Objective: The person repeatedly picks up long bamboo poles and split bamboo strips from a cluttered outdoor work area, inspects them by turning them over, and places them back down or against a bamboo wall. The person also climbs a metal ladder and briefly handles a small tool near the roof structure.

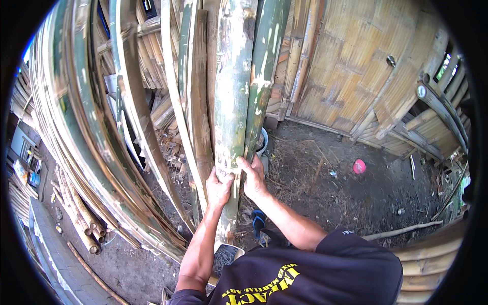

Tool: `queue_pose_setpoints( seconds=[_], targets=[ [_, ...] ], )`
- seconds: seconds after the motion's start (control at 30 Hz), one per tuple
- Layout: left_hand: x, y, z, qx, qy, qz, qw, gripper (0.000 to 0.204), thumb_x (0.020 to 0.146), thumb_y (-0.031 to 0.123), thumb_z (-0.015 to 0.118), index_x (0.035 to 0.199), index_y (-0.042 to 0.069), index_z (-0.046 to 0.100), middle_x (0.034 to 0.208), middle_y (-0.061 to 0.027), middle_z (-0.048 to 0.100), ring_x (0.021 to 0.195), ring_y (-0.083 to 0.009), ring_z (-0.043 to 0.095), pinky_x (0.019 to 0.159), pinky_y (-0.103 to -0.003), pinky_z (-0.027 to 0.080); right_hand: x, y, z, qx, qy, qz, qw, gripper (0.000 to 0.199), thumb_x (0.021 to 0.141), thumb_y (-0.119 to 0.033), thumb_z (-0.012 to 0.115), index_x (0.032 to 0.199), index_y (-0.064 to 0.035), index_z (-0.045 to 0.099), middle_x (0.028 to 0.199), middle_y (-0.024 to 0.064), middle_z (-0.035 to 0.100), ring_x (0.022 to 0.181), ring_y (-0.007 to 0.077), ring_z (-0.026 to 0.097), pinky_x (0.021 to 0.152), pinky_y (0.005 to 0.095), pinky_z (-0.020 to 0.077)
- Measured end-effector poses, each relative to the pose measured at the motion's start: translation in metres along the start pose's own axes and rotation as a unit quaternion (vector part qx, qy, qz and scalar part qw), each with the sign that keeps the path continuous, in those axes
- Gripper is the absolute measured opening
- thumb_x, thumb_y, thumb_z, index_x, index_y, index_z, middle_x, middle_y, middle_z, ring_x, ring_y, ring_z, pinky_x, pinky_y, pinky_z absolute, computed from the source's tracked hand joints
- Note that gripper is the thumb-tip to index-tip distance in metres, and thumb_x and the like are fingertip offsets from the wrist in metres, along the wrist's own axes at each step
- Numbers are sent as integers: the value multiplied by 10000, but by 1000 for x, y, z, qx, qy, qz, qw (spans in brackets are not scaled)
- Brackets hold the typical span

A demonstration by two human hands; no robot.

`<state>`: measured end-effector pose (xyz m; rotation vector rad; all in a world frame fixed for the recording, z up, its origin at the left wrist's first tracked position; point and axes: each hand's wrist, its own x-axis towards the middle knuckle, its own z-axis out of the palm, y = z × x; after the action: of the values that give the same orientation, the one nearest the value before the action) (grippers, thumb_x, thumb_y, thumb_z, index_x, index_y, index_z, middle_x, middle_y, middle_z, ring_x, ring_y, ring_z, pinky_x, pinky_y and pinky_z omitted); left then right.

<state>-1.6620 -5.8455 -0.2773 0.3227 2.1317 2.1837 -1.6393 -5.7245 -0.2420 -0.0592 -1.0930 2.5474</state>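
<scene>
A thick green bamboo pole [234, 96], mottled with pale scraped patches, stands upright in front of me. My left hand [219, 188] is closed round its left edge, low on the pole. On the right edge, at about the same height, my right hand [253, 177] grips it with the thumb laid across the front. The fingertips behind the pole are hidden. A second green bamboo piece [267, 66] stands close against its right side, near my right hand. Long split bamboo strips [195, 101] lean just to the left of my left hand.
More bent bamboo strips [76, 112] fill the left side. Short bamboo poles [81, 213] lie on the ground there. Below my hands sits a container of grey bits [226, 256]. A bucket [263, 142] stands behind the poles. A woven bamboo door [351, 61] and a pink object [359, 166] are at right.
</scene>
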Motion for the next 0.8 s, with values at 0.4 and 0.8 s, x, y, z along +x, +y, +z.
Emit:
queue_pose_setpoints(
  seconds=[0.4, 0.8],
  targets=[
    [-211, 7, -40, 221, -243, 83, 941, 979, 768, 425, 830, 1529, 31, 357, 1180, -255, 689, 1079, -413, 682, 903, -449, 554, -261, 3, -28, -58, 122, -79, 988, 726, 908, -348, 760, 1434, -19, 383, 1323, 119, 574, 1161, 202, 586, 1013, 382, 476],
    [-318, -18, 109, 190, -505, 104, 835, 1058, 879, 429, 751, 1589, -10, 101, 1420, -370, 470, 1266, -499, 535, 1021, -499, 477, -396, -69, -165, -114, 375, -131, 911, 840, 922, -549, 687, 1473, -15, 345, 1340, 132, 528, 1231, 216, 529, 1037, 391, 455]
  ],
)
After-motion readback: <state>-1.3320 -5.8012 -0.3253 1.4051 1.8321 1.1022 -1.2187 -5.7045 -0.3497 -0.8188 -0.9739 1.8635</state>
